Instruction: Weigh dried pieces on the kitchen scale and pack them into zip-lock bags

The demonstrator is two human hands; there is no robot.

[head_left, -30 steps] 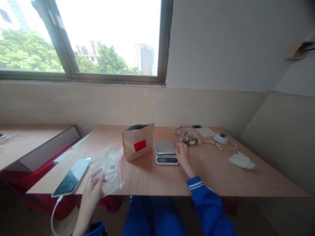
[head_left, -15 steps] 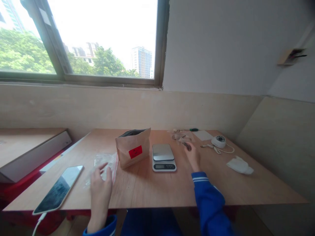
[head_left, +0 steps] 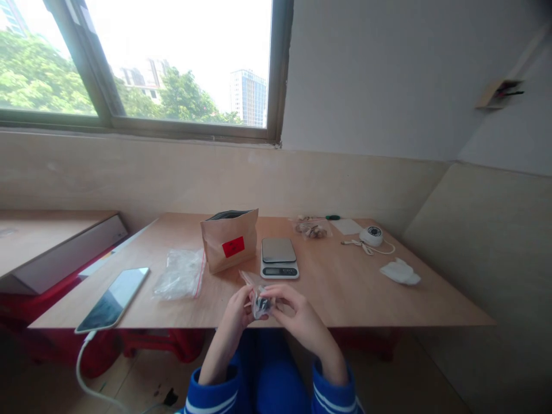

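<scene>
Just in front of the table's near edge, my left hand (head_left: 240,305) and my right hand (head_left: 296,310) come together, both with fingers closed on a small clear plastic bag (head_left: 259,303). Something dark lies inside that bag; its kind I cannot make out. Beyond my hands is a white kitchen scale (head_left: 279,257) with a metal plate that carries nothing. To its left an open brown paper pouch (head_left: 230,244) with a red label stands upright. A larger clear zip bag (head_left: 179,275) lies flat beside the pouch.
A phone (head_left: 112,302) with a white cable lies at the table's left. Clear bags with brownish lumps (head_left: 312,229) sit at the back, near a green-handled tool (head_left: 332,218) and a white sheet (head_left: 347,226). At right are a white dome camera (head_left: 371,236) and crumpled white tissue (head_left: 400,272).
My right hand has come from the back bags to the near middle, bringing the small bag. My left hand has left the large clear bag and joined it. The view has shifted slightly.
</scene>
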